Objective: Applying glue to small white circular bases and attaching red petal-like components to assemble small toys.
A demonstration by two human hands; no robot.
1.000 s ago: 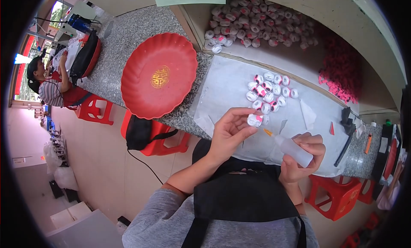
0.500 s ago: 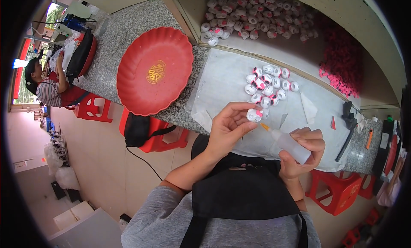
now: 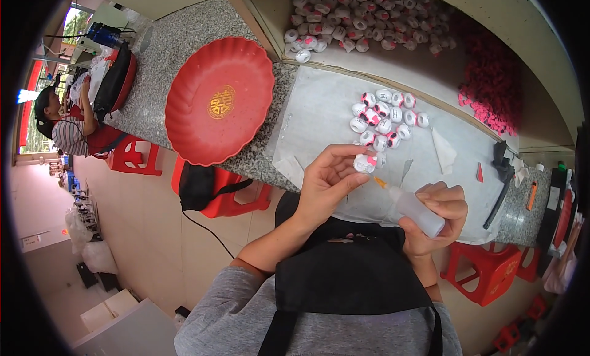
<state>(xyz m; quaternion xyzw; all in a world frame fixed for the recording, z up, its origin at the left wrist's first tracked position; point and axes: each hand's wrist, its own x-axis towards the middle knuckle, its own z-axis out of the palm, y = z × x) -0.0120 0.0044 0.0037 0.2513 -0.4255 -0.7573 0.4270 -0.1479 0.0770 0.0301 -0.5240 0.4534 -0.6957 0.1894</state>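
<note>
Between the thumb and fingers of my left hand is a small white figure head with a pink bow-like patch. My right hand grips a translucent squeeze bottle, tilted so that its yellow-orange nozzle points toward the head from just below. The tip and the head look slightly apart, though I cannot tell whether they touch. Just beyond my hands, a cluster of similar white heads with pink and black marks lies on a pale sheet over the worktop.
A scalloped red tray stands on the granite counter to the left. Heaps of white heads and pink pieces fill the shelf behind. A black tool and paper scraps lie rightward. Another person sits far left.
Both hands keep their hold on the head and the bottle, with hardly any movement. The view has shifted slightly. The held head seems turned a little, showing more of its pink patch.
</note>
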